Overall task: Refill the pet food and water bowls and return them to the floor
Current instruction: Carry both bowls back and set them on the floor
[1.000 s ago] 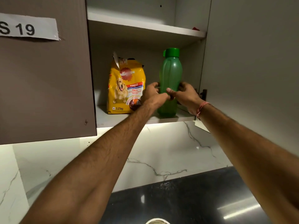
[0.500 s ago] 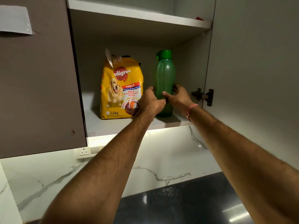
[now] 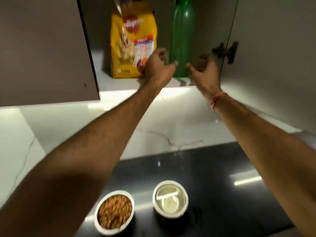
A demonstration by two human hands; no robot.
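Head view: green bottle (image 3: 182,36) stands upper centre on the cabinet shelf (image 3: 102,81), between left hand (image 3: 158,65) and right hand (image 3: 204,69), fingers loosely spread, holding nothing; food bowl (image 3: 114,212) and water bowl (image 3: 170,198) sit lower centre

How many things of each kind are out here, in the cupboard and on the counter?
Bowls: 2, one with kibble, one with water, both on the dark counter
Food bags: 1, yellow, on the cupboard shelf
Bottles: 1, green, same shelf
Total: 4
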